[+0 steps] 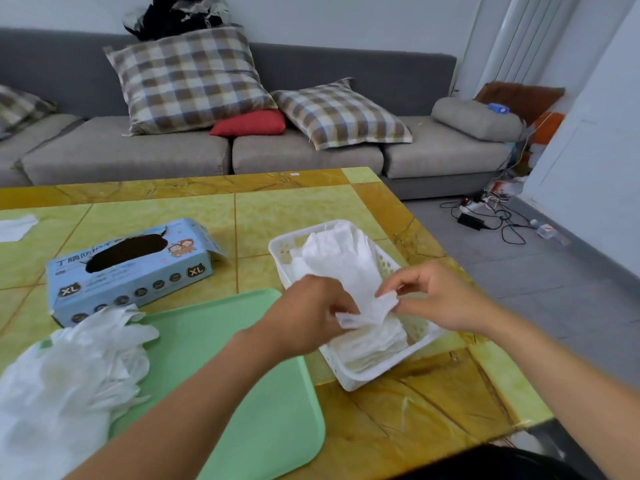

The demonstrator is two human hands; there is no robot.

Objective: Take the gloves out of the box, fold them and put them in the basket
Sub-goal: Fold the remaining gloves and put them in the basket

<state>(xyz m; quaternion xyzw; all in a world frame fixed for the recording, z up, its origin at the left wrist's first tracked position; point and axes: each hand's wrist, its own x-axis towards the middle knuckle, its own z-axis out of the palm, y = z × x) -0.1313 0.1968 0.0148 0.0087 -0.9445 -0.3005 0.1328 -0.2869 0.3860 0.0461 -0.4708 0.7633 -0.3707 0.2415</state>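
Yellow-green tiled table (pixel 214 216) before a grey sofa (pixel 311 150): at centre frame, left hand (pixel 308 313) and right hand (pixel 440 296) pinch a white, apparently folded glove (pixel 372 308) over the white basket (pixel 353 375); loose gloves (pixel 69 368) lie lower left beside the blue box (pixel 131 271).

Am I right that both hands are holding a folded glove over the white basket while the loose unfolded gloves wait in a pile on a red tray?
Not quite: the tray is green, not red, as the head view shows. The rest holds: the left hand and right hand pinch a folded glove over the white basket, and the loose gloves lie piled on the tray's left end.
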